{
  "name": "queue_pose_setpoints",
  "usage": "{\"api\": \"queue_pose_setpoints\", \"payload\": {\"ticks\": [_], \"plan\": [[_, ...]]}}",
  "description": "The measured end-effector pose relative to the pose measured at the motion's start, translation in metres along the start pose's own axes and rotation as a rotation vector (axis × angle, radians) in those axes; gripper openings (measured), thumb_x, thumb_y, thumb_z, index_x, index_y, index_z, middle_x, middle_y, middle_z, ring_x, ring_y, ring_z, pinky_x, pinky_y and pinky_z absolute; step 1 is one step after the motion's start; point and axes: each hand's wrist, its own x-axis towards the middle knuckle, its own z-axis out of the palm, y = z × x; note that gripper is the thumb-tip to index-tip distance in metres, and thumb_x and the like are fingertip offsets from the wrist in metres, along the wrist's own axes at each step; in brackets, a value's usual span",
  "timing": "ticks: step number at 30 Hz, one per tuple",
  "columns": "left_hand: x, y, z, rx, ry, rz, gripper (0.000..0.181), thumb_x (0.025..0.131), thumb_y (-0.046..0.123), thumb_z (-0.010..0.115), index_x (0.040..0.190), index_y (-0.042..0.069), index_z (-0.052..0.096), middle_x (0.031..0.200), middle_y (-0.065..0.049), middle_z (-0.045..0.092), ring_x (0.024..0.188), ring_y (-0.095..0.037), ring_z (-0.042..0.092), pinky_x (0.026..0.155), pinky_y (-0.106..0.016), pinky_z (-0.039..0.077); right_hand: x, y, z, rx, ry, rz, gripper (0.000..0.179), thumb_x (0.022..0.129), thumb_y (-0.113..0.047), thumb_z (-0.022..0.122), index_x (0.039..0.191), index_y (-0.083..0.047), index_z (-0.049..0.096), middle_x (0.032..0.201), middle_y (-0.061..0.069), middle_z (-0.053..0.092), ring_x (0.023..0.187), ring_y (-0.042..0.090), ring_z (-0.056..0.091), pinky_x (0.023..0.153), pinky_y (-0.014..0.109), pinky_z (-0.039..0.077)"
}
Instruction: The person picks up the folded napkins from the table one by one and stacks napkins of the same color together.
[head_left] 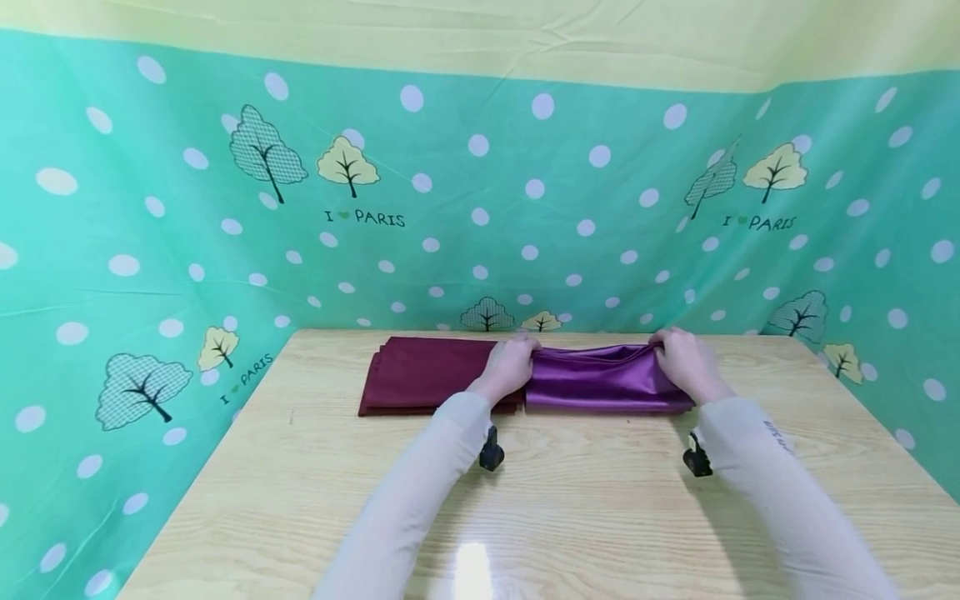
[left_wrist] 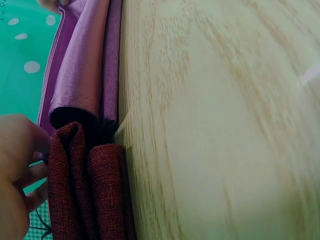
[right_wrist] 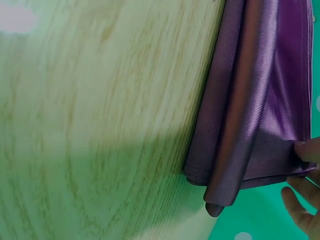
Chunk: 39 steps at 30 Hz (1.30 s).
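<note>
A folded purple satin cloth (head_left: 600, 383) lies near the table's back edge, its upper layer sagging a little between the two hands. The left hand (head_left: 512, 367) pinches its back left corner, and the right hand (head_left: 686, 362) pinches the back right corner. Right beside it on the left is a folded dark red cloth (head_left: 431, 375), partly covered by the left hand and forearm. In the left wrist view the red cloth's thick folds (left_wrist: 107, 185) stand close to the purple cloth's rolled end (left_wrist: 75, 105). The right wrist view has the thumb on the purple corner (right_wrist: 280, 150).
The wooden table (head_left: 585, 508) stretches toward the person, with a bright light reflection near its front. Behind it hangs a green dotted curtain (head_left: 480, 192) with printed trees, also draped along both sides. A black wrist device (head_left: 491, 452) sits under each sleeve.
</note>
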Motion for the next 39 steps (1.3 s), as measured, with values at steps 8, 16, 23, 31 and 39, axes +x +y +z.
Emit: {"api": "queue_pose_setpoints", "payload": {"ticks": [8, 16, 23, 31, 39], "plan": [[-0.001, -0.001, 0.007, -0.043, 0.059, -0.031, 0.025, 0.087, 0.006, 0.051, 0.106, 0.015, 0.065, 0.108, -0.001, 0.064, 0.091, -0.017, 0.063, 0.075, -0.029, 0.052, -0.002, -0.001, 0.005, -0.003, -0.001, 0.043, 0.021, 0.086, -0.008, 0.053, 0.102, -0.003, 0.064, 0.101, 0.023, 0.06, 0.089, 0.045, 0.056, 0.071, 0.057, 0.044], [-0.002, -0.002, 0.011, -0.081, 0.07, -0.086, 0.023, 0.087, 0.007, 0.054, 0.105, 0.014, 0.065, 0.104, 0.0, 0.065, 0.089, -0.017, 0.063, 0.073, -0.028, 0.052, -0.002, -0.001, 0.009, -0.026, 0.01, 0.051, 0.023, 0.086, -0.006, 0.052, 0.104, -0.004, 0.066, 0.099, 0.023, 0.061, 0.085, 0.044, 0.057, 0.067, 0.054, 0.046], [-0.003, 0.001, 0.012, -0.073, 0.075, -0.105, 0.021, 0.087, 0.009, 0.055, 0.104, 0.014, 0.066, 0.102, 0.001, 0.066, 0.086, -0.016, 0.064, 0.069, -0.028, 0.052, -0.004, -0.001, 0.012, -0.011, 0.012, 0.055, 0.024, 0.086, -0.005, 0.05, 0.104, 0.001, 0.065, 0.098, 0.025, 0.06, 0.087, 0.045, 0.057, 0.071, 0.054, 0.046], [-0.003, 0.002, 0.007, -0.114, 0.064, -0.131, 0.024, 0.087, 0.007, 0.054, 0.108, 0.014, 0.064, 0.108, 0.0, 0.062, 0.083, -0.016, 0.063, 0.064, -0.026, 0.051, -0.006, 0.002, 0.012, 0.042, -0.001, 0.078, 0.026, 0.084, -0.005, 0.054, 0.106, 0.007, 0.061, 0.107, 0.03, 0.056, 0.096, 0.047, 0.054, 0.074, 0.057, 0.045], [0.0, -0.003, 0.001, -0.144, 0.05, -0.117, 0.023, 0.087, 0.006, 0.053, 0.106, 0.014, 0.062, 0.107, 0.001, 0.061, 0.085, -0.016, 0.063, 0.069, -0.028, 0.052, -0.003, 0.006, 0.008, 0.046, 0.031, 0.084, 0.028, 0.083, -0.005, 0.053, 0.108, 0.006, 0.058, 0.102, 0.029, 0.054, 0.093, 0.047, 0.053, 0.071, 0.058, 0.045]]}}
